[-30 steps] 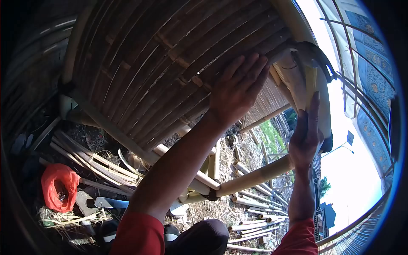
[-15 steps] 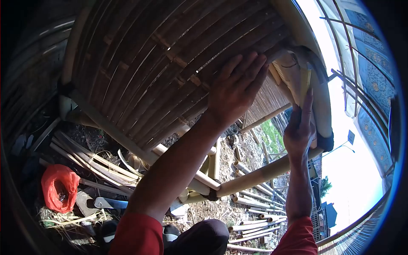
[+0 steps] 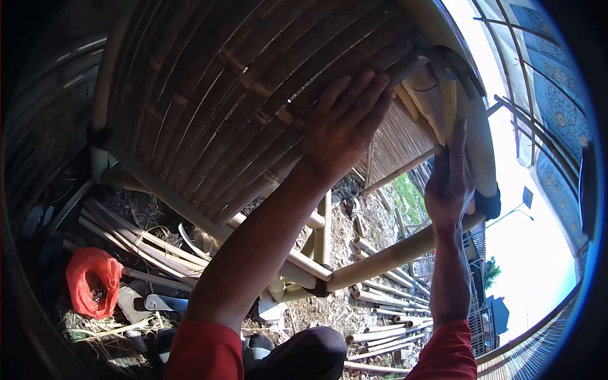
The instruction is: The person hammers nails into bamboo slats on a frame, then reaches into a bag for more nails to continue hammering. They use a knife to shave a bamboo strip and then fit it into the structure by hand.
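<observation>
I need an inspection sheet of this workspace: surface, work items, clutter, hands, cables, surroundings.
Surface: bare ground strewn with dry litter.
Work items: woven bamboo panel on a frame of bamboo poles; pale bamboo strip at its edge.
Clutter: red plastic bag, loose bamboo slats, cut bamboo pieces.
Hands: left hand flat, open on the panel; right hand open, fingers touching the strip.
Cables: nothing seen.
Surroundings: outdoors; patterned blue wall, bright sky.
</observation>
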The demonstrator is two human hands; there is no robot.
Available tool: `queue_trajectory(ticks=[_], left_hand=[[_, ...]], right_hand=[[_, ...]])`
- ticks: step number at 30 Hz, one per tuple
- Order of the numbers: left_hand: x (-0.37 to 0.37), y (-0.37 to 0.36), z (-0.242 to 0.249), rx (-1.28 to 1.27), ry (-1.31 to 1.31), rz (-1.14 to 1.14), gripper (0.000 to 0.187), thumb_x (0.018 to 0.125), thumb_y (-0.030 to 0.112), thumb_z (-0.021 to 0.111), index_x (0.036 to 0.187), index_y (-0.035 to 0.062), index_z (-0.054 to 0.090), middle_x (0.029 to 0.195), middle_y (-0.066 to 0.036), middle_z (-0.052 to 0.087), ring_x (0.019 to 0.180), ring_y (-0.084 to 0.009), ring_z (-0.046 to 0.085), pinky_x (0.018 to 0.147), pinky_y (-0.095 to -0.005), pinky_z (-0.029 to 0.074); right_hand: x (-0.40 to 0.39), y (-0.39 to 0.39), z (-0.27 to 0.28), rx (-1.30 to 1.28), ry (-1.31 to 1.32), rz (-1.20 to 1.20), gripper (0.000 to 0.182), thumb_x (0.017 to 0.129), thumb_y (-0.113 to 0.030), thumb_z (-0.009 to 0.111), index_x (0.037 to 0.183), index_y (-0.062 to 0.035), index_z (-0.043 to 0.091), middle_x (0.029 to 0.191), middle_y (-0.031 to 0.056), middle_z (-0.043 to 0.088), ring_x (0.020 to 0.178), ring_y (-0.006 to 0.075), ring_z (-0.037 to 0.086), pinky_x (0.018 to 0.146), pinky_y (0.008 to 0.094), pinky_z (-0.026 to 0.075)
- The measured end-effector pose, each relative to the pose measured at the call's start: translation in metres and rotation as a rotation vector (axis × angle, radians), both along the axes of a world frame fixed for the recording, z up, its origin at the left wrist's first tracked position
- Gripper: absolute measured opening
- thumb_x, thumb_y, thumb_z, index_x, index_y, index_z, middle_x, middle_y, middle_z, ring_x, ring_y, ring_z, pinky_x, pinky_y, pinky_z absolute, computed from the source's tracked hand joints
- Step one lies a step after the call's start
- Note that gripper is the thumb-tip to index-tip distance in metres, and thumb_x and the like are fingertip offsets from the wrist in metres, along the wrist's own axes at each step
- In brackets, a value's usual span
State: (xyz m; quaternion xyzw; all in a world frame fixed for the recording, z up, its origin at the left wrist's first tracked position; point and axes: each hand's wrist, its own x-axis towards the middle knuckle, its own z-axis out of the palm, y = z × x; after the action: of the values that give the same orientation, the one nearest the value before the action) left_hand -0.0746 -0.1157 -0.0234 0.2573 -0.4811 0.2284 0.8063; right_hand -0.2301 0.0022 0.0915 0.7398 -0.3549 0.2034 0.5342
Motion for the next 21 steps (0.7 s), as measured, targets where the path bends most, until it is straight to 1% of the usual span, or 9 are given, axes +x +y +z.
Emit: queue_trajectory(ticks=[2,6,8,10,11,13,15,18,21], left_hand=[[0.002,-0.007,-0.002,0.002,-0.025,0.005,0.037,0.089,0.012,0.068,0.126,0.0069,0.069,0.139,-0.01,0.064,0.133,-0.0259,0.059,0.113,-0.0437,0.043],[0.023,0.029,-0.051,-0.032,-0.129,-0.238,0.053,0.086,0.018,0.077,0.137,0.0104,0.061,0.143,-0.009,0.061,0.132,-0.0279,0.059,0.113,-0.0453,0.043],[0.041,0.064,-0.137,0.055,-0.205,-0.329,0.045,0.087,0.02,0.08,0.13,0.0104,0.068,0.113,-0.004,0.075,0.103,-0.0151,0.072,0.098,-0.0405,0.053],[0.066,0.105,-0.232,0.48,-0.158,-0.468,0.017,0.087,0.022,0.082,0.099,0.0101,0.077,0.065,-0.001,0.069,0.053,-0.0112,0.064,0.066,-0.0322,0.055],[0.066,0.115,-0.283,0.838,-0.083,-0.5,0.017,0.087,0.024,0.083,0.085,0.0102,0.074,0.059,-0.001,0.065,0.05,-0.0125,0.063,0.054,-0.028,0.051],[0.056,0.114,-0.349,1.05,0.281,-0.551,0.032,0.084,0.035,0.087,0.079,0.0107,0.066,0.058,0.001,0.06,0.05,-0.0091,0.058,0.047,-0.0273,0.044],[0.062,0.113,-0.351,1.196,0.271,-0.513,0.034,0.084,0.026,0.088,0.078,0.0063,0.061,0.068,0.002,0.065,0.058,-0.004,0.058,0.053,-0.0228,0.045],[0.045,0.088,-0.373,1.039,0.313,-0.45,0.042,0.081,0.039,0.088,0.076,0.0094,0.059,0.056,0.001,0.057,0.051,-0.01,0.057,0.049,-0.0281,0.045],[0.04,0.077,-0.366,0.915,0.347,-0.383,0.036,0.084,0.034,0.087,0.078,0.0093,0.061,0.057,0.0,0.059,0.051,-0.0111,0.057,0.049,-0.0284,0.045]], right_hand=[[-0.008,-0.005,-0.013,-0.206,-0.046,0.3,0.059,0.103,-0.004,0.058,0.158,-0.0013,0.036,0.077,0.007,0.068,0.06,0.0102,0.058,0.056,0.0289,0.046],[-0.029,0.031,-0.066,0.01,-0.535,0.148,0.052,0.105,-0.012,0.057,0.153,0.0012,0.042,0.071,0.0009,0.058,0.055,0.0049,0.045,0.049,0.0217,0.034],[-0.041,0.064,-0.117,0.12,-0.786,0.112,0.045,0.107,-0.021,0.055,0.146,0.002,0.05,0.065,-0.0015,0.05,0.052,0.0028,0.041,0.047,0.0201,0.03],[-0.04,0.099,-0.163,0.244,-0.849,0.127,0.044,0.108,-0.03,0.053,0.136,0.0046,0.056,0.061,-0.0023,0.045,0.049,0.0029,0.036,0.045,0.0209,0.029],[-0.044,0.109,-0.187,0.3,-0.861,0.195,0.045,0.109,-0.033,0.052,0.129,0.0065,0.059,0.06,-0.0018,0.044,0.048,0.0034,0.035,0.044,0.0216,0.029],[-0.043,0.128,-0.24,0.391,-0.794,0.218,0.044,0.107,-0.031,0.05,0.118,0.0111,0.057,0.062,0.0007,0.051,0.051,0.0085,0.045,0.055,0.0296,0.043],[-0.052,0.131,-0.273,0.652,-0.794,0.3,0.038,0.106,-0.029,0.056,0.115,0.0079,0.062,0.062,0.0017,0.048,0.05,0.0073,0.04,0.057,0.0239,0.041],[-0.095,0.142,-0.28,0.677,-0.642,-0.048,0.026,0.103,-0.017,0.061,0.109,0.0064,0.069,0.099,0.012,0.071,0.087,0.0191,0.066,0.078,0.0323,0.052],[-0.113,0.143,-0.295,0.797,-0.676,0.006,0.026,0.102,-0.019,0.061,0.105,0.0055,0.068,0.099,0.0119,0.071,0.088,0.0196,0.066,0.08,0.0345,0.052]])
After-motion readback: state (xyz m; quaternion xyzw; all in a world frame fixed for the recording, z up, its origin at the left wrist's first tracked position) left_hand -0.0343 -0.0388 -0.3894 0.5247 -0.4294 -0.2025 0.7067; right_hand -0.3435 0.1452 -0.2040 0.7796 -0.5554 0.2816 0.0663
